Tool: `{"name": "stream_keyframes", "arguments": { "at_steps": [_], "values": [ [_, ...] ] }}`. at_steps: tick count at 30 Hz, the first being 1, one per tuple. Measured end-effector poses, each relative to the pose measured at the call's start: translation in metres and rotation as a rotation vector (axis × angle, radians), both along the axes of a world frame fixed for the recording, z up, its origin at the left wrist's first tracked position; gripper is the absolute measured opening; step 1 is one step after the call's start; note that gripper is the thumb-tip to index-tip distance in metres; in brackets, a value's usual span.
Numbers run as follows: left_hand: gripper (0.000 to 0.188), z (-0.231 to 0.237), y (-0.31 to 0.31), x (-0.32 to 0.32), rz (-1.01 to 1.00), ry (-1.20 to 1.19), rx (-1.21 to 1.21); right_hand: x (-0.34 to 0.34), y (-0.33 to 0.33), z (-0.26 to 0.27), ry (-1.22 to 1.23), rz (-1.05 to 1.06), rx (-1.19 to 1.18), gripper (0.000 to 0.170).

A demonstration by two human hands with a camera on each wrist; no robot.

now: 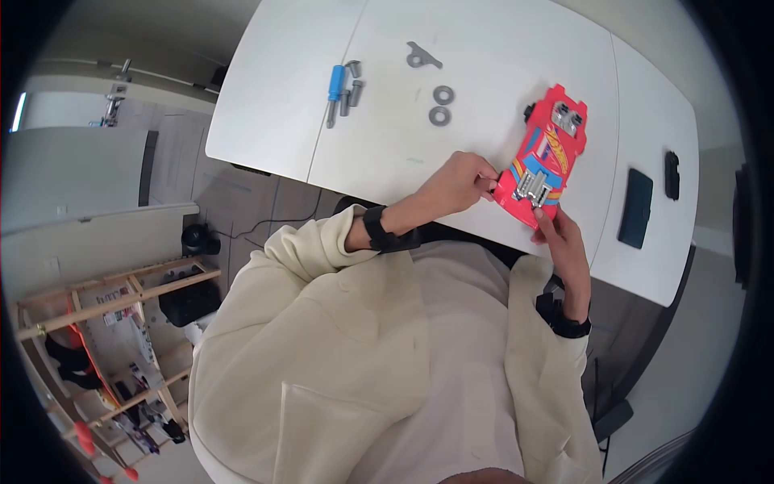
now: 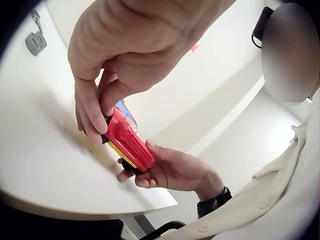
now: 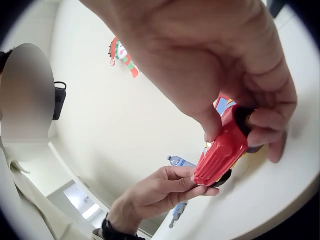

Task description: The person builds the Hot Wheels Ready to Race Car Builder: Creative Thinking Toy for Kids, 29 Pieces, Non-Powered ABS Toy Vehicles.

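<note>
A red toy car [image 1: 556, 145] with blue and yellow graphics and silver engine parts is held at its near end by both hands. At its left corner the left hand [image 1: 461, 185] pinches a black wheel; in the left wrist view that hand [image 2: 130, 50] has its fingertips at the wheel, beside the red body [image 2: 131, 142]. The right hand [image 1: 566, 246] grips the opposite corner. In the right wrist view the right hand's [image 3: 215, 65] thumb lies on the red body [image 3: 222, 155], its fingers around the side by a dark wheel.
On the white table [image 1: 468, 48] lie a blue-handled screwdriver [image 1: 336, 83], several grey bolts [image 1: 355, 93], two grey rings [image 1: 443, 95] and a grey bracket [image 1: 422, 56], left of the car. To its right are a dark flat case [image 1: 636, 208] and a small black object [image 1: 672, 176].
</note>
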State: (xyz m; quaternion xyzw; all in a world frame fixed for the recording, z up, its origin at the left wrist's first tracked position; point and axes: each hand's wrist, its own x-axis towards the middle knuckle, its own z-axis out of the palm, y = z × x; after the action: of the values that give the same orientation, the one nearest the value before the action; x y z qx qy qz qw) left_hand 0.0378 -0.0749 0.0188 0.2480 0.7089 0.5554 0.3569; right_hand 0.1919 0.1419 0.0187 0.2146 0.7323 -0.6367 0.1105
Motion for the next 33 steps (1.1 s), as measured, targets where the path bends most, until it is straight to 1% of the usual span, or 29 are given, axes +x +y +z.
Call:
{"name": "stream_keyframes", "arguments": {
  "at_steps": [1, 2, 3, 5, 6, 8, 9, 11, 13, 14, 15, 16, 17, 19, 20, 22, 25, 27, 28, 29, 30, 31, 32, 33],
  "values": [
    [0.021, -0.002, 0.0, -0.003, -0.018, 0.04, -0.029, -0.002, 0.0, 0.005, -0.08, 0.059, 0.164, 0.051],
    [0.021, -0.005, 0.0, -0.006, -0.038, 0.076, -0.058, -0.004, -0.003, 0.004, -0.047, 0.066, 0.266, 0.054],
    [0.021, -0.009, -0.001, -0.007, -0.031, 0.078, -0.055, -0.007, -0.005, 0.005, -0.045, 0.073, 0.271, 0.054],
    [0.021, -0.009, 0.001, -0.006, -0.061, 0.207, -0.092, -0.009, -0.005, 0.005, -0.116, 0.093, 0.366, 0.055],
    [0.021, -0.009, 0.003, -0.006, -0.064, 0.202, -0.087, -0.008, -0.004, 0.004, -0.122, 0.089, 0.37, 0.055],
    [0.015, -0.002, 0.003, -0.008, -0.14, 0.33, -0.197, -0.006, 0.0, 0.001, -0.068, 0.092, 0.364, 0.058],
    [0.015, -0.004, 0.001, -0.009, -0.145, 0.325, -0.192, -0.006, 0.0, 0.001, -0.075, 0.088, 0.367, 0.058],
    [0.013, -0.011, -0.003, -0.018, -0.122, 0.469, -0.027, -0.006, 0.001, 0.002, -0.047, 0.089, 0.339, 0.06],
    [0.016, -0.012, -0.011, -0.039, -0.007, 0.488, -0.017, -0.005, -0.003, 0.009, -0.039, 0.066, 0.351, 0.062],
    [0.016, -0.007, -0.016, -0.055, 0.04, 0.574, -0.124, -0.004, -0.003, 0.012, -0.026, 0.047, 0.356, 0.066],
    [0.017, -0.003, -0.022, -0.067, 0.145, 0.725, -0.201, -0.004, 0.001, 0.015, -0.026, 0.041, 0.363, 0.066],
    [0.028, 0.003, -0.026, -0.077, 0.205, 0.801, -0.304, -0.002, 0.005, 0.018, -0.062, 0.031, 0.409, 0.068],
    [0.028, 0.003, -0.027, -0.086, 0.204, 0.8, -0.298, -0.001, 0.009, 0.021, -0.099, 0.023, 0.454, 0.071],
    [0.041, 0.001, -0.027, -0.098, 0.313, 1.056, -0.465, 0.0, 0.016, 0.025, -0.055, 0.006, 0.464, 0.071],
    [0.041, 0.0, -0.025, -0.1, 0.309, 1.052, -0.461, 0.0, 0.019, 0.028, -0.008, -0.008, 0.468, 0.071],
    [0.048, -0.003, -0.016, -0.104, 0.226, 0.943, -0.634, -0.002, 0.02, 0.04, 0.004, -0.025, 0.495, 0.069],
    [0.046, -0.021, -0.01, -0.113, 0.191, 0.944, -0.613, 0.0, 0.018, 0.047, 0.03, -0.074, 0.5, 0.065],
    [0.042, -0.017, -0.009, -0.117, 0.146, 0.993, -0.599, 0.003, 0.02, 0.051, 0.042, -0.13, 0.49, 0.062],
    [0.039, -0.016, -0.006, -0.118, 0.123, 1.038, -0.601, 0.003, 0.02, 0.054, 0.077, -0.108, 0.484, 0.059],
    [0.039, -0.003, 0.003, -0.113, 0.087, 1.042, -0.574, 0.003, 0.02, 0.059, 0.109, -0.09, 0.478, 0.056],
    [0.038, 0.011, 0.009, -0.104, 0.09, 0.907, -0.428, 0.001, 0.018, 0.067, 0.113, -0.117, 0.459, 0.048],
    [0.039, 0.025, 0.014, -0.092, 0.088, 0.763, -0.296, 0.0, 0.015, 0.066, 0.091, -0.155, 0.458, 0.048],
    [0.039, 0.032, 0.022, -0.078, 0.051, 0.758, -0.286, -0.003, 0.014, 0.064, 0.18, -0.19, 0.327, 0.046],
    [0.041, 0.039, 0.031, -0.061, -0.038, 0.66, -0.078, -0.005, 0.011, 0.063, 0.276, -0.221, 0.196, 0.043]
  ]
}}
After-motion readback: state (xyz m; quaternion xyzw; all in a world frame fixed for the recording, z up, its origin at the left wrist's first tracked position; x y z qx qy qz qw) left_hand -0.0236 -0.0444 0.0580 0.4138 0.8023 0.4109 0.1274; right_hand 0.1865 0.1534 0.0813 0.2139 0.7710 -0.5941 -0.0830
